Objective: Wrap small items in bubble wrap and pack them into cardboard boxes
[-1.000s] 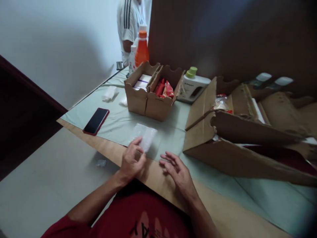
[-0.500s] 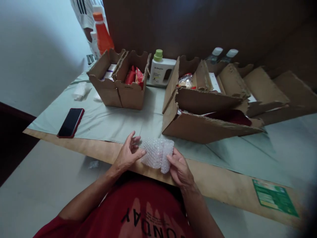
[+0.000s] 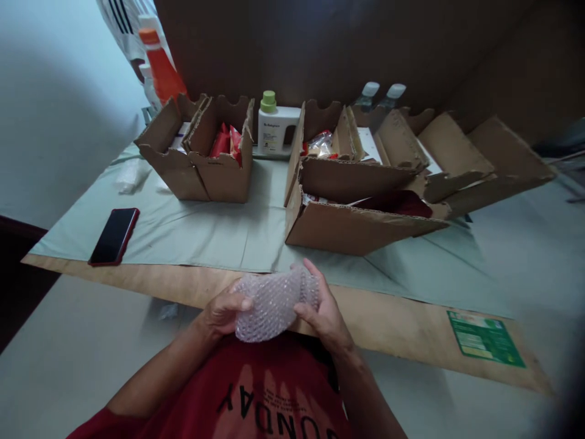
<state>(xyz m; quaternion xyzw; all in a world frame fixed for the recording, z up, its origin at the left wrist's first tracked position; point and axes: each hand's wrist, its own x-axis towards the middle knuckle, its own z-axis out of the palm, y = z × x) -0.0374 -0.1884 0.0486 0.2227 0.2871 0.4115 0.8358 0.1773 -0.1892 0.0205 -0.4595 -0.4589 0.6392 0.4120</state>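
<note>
Between my hands, above the table's front edge, is a piece of clear bubble wrap [image 3: 269, 305]. My left hand [image 3: 225, 310] grips its left side, thumb on top and fingers behind. At the right end my right hand [image 3: 323, 312] holds the wrap where it curls over, thumb in front and fingers behind it. The sheet bulges in the middle. Whether anything lies inside it I cannot make out. Beyond my hands stands a long cardboard box [image 3: 365, 228] with a dark red item in it.
A phone [image 3: 114, 236] lies at the left. Behind are cardboard boxes [image 3: 228, 180] with red packets, a white bottle with a green cap [image 3: 273, 131], an orange bottle [image 3: 162, 70] and clear bottles [image 3: 370, 94]. A green card [image 3: 487, 338] is at the front right edge.
My left hand has closed on the left side of the bubble wrap. The wrap is nearer my body and more spread and bulging. The camera view has shifted slightly.
</note>
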